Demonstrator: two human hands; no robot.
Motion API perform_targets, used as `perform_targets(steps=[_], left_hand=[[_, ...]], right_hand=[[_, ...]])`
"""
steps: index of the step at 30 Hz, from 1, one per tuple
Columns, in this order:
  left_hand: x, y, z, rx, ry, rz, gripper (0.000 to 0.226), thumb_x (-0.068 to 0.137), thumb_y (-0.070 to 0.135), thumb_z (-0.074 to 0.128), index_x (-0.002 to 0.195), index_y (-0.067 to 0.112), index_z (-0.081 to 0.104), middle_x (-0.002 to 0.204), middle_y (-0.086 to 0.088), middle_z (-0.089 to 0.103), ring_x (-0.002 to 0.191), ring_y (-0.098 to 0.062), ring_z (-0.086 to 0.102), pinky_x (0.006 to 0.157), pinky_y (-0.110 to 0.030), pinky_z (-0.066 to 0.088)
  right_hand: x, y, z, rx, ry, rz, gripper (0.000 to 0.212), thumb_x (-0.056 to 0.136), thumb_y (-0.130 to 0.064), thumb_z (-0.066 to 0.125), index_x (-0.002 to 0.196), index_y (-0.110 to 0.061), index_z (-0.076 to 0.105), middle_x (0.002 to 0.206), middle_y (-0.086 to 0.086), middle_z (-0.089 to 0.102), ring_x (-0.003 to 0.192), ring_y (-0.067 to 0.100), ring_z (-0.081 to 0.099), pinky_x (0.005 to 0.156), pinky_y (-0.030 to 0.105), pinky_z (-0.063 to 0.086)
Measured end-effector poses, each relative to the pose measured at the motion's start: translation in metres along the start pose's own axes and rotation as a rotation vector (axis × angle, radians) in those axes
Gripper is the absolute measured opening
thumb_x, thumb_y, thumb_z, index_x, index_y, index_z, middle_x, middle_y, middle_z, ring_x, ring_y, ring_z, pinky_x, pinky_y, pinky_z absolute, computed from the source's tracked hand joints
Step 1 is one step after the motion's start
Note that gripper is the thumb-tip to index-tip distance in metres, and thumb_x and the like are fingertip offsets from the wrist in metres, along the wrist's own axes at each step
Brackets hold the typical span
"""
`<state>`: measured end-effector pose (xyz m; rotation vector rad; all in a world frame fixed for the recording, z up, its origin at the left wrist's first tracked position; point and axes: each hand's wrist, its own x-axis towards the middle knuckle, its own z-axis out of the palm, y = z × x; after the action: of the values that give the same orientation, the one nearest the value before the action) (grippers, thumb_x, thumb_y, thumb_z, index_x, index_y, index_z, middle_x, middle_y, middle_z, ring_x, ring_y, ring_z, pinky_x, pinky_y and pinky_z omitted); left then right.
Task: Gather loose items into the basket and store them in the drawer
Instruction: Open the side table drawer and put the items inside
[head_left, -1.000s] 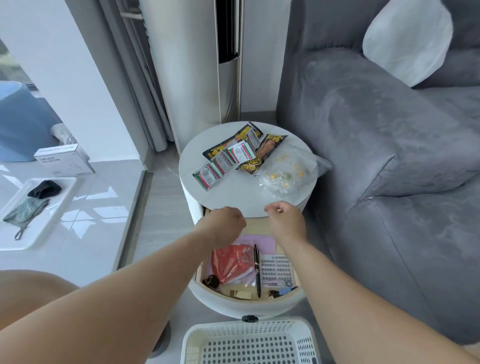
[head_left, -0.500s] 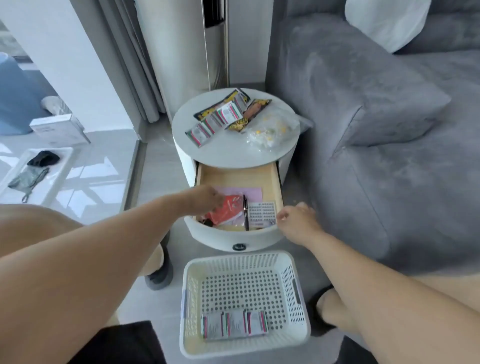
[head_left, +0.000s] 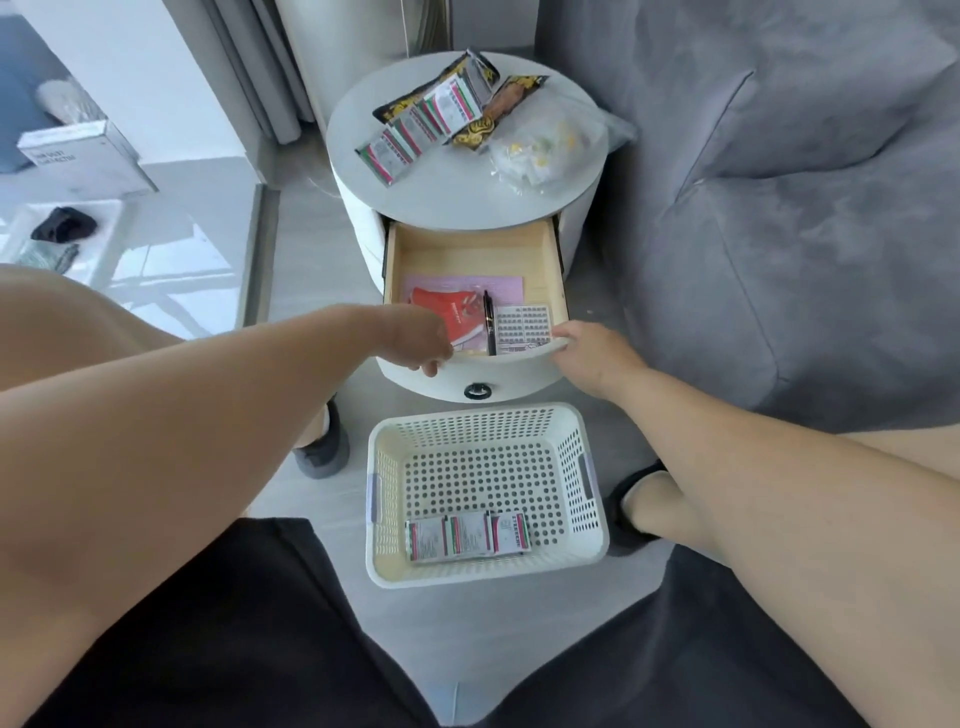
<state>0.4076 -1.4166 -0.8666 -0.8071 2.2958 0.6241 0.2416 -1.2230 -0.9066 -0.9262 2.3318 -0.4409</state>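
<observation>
The round white side table (head_left: 457, 202) has its drawer (head_left: 472, 254) pulled out. Inside lie a red packet (head_left: 457, 309), a black pen (head_left: 489, 322), a pink sheet and a pill sheet (head_left: 522, 325). My left hand (head_left: 421, 338) and my right hand (head_left: 587, 348) both grip the drawer's curved front rim (head_left: 498, 366), one at each side. On the floor in front stands a white perforated basket (head_left: 587, 540) holding three sachets (head_left: 467, 535). On the tabletop lie a sachet strip (head_left: 421, 124), dark snack packets (head_left: 498, 111) and a clear bag (head_left: 545, 140).
A grey sofa (head_left: 779, 208) rises right beside the table. My feet in dark slippers stand at either side of the basket. A white box (head_left: 72, 150) and dark cloths (head_left: 65, 223) lie on the shiny floor at the left. Curtains hang behind the table.
The drawer has come further out. My right hand moved from beside the drawer onto its front rim, and my left hand left the drawer's inside for the rim. The view tilted down.
</observation>
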Motion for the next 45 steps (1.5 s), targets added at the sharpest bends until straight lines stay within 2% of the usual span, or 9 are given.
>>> perform_targets(steps=[3, 7, 10, 14, 16, 18, 27, 37, 45], left_hand=[[0.006, 0.001, 0.003, 0.069, 0.04, -0.009, 0.02, 0.103, 0.018, 0.058, 0.11, 0.011, 0.076, 0.104, -0.002, 0.076, 0.086, -0.016, 0.068, 0.068, -0.022, 0.054], [0.016, -0.009, 0.005, 0.146, 0.03, 0.043, 0.024, 0.102, 0.007, 0.049, 0.115, 0.008, 0.07, 0.109, 0.001, 0.075, 0.106, -0.024, 0.069, 0.09, -0.042, 0.057], [0.023, -0.003, 0.004, 0.104, 0.022, 0.045, 0.023, 0.106, 0.018, 0.047, 0.111, 0.006, 0.067, 0.103, -0.003, 0.072, 0.101, -0.025, 0.068, 0.086, -0.038, 0.055], [0.045, -0.001, 0.011, 0.126, 0.001, 0.073, 0.038, 0.108, 0.03, 0.039, 0.112, 0.004, 0.066, 0.109, -0.009, 0.066, 0.101, -0.029, 0.064, 0.081, -0.036, 0.047], [0.053, -0.002, 0.013, 0.081, -0.012, 0.048, 0.032, 0.107, 0.028, 0.041, 0.107, 0.006, 0.064, 0.108, -0.009, 0.064, 0.095, -0.026, 0.058, 0.08, -0.034, 0.043], [0.06, -0.005, 0.008, 0.061, -0.08, 0.055, 0.034, 0.105, 0.026, 0.044, 0.108, 0.002, 0.067, 0.106, -0.013, 0.068, 0.089, -0.025, 0.056, 0.08, -0.034, 0.044], [0.09, -0.013, -0.009, -0.003, -0.379, 0.01, 0.021, 0.096, 0.023, 0.054, 0.11, 0.014, 0.068, 0.076, 0.001, 0.057, 0.065, -0.021, 0.046, 0.057, -0.026, 0.041], [0.035, 0.013, -0.03, -0.21, -0.08, 0.116, 0.013, 0.102, 0.023, 0.058, 0.106, 0.017, 0.069, 0.092, 0.003, 0.071, 0.073, -0.015, 0.066, 0.071, -0.027, 0.057], [-0.065, 0.042, -0.115, -0.454, 0.39, 0.373, 0.022, 0.103, 0.025, 0.054, 0.11, 0.024, 0.075, 0.102, 0.014, 0.074, 0.099, -0.01, 0.068, 0.091, -0.023, 0.053]], right_hand=[[-0.016, -0.001, 0.008, -0.276, 0.236, -0.239, 0.012, 0.1, -0.031, 0.046, 0.097, -0.024, 0.056, 0.08, 0.0, 0.067, 0.074, 0.028, 0.061, 0.059, 0.034, 0.044], [-0.031, -0.011, 0.072, -0.595, -0.336, -0.39, 0.031, 0.096, -0.032, 0.044, 0.069, -0.018, 0.049, 0.061, -0.004, 0.048, 0.055, 0.019, 0.045, 0.055, 0.031, 0.038], [-0.022, 0.005, 0.147, -0.584, -0.727, -0.183, 0.029, 0.097, -0.018, 0.052, 0.068, -0.013, 0.049, 0.063, 0.002, 0.04, 0.053, 0.018, 0.035, 0.052, 0.034, 0.034], [-0.013, 0.026, 0.22, -0.457, -0.765, 0.028, 0.017, 0.096, 0.0, 0.051, 0.081, -0.006, 0.058, 0.074, 0.005, 0.045, 0.057, 0.018, 0.041, 0.054, 0.033, 0.034], [-0.011, 0.036, 0.243, -0.354, -0.682, 0.039, 0.036, 0.095, 0.001, 0.054, 0.13, -0.004, 0.062, 0.116, 0.013, 0.062, 0.094, 0.025, 0.066, 0.079, 0.036, 0.056], [-0.014, 0.045, 0.262, -0.348, -0.652, 0.009, 0.065, 0.095, -0.002, 0.06, 0.157, -0.01, 0.041, 0.153, 0.011, 0.047, 0.13, 0.031, 0.057, 0.107, 0.045, 0.052], [-0.017, 0.055, 0.291, -0.469, -0.579, -0.152, 0.018, 0.097, -0.013, 0.068, 0.114, -0.018, 0.069, 0.118, 0.003, 0.061, 0.114, 0.022, 0.054, 0.098, 0.041, 0.056], [0.012, -0.046, 0.101, 0.086, -0.918, -0.088, 0.008, 0.099, -0.024, 0.072, 0.098, -0.019, 0.066, 0.088, 0.0, 0.067, 0.071, 0.011, 0.06, 0.061, 0.023, 0.049], [-0.006, -0.116, -0.099, 0.5, -0.366, -0.085, 0.001, 0.104, -0.019, 0.066, 0.104, -0.019, 0.067, 0.093, 0.002, 0.074, 0.073, 0.012, 0.07, 0.069, 0.027, 0.054]])
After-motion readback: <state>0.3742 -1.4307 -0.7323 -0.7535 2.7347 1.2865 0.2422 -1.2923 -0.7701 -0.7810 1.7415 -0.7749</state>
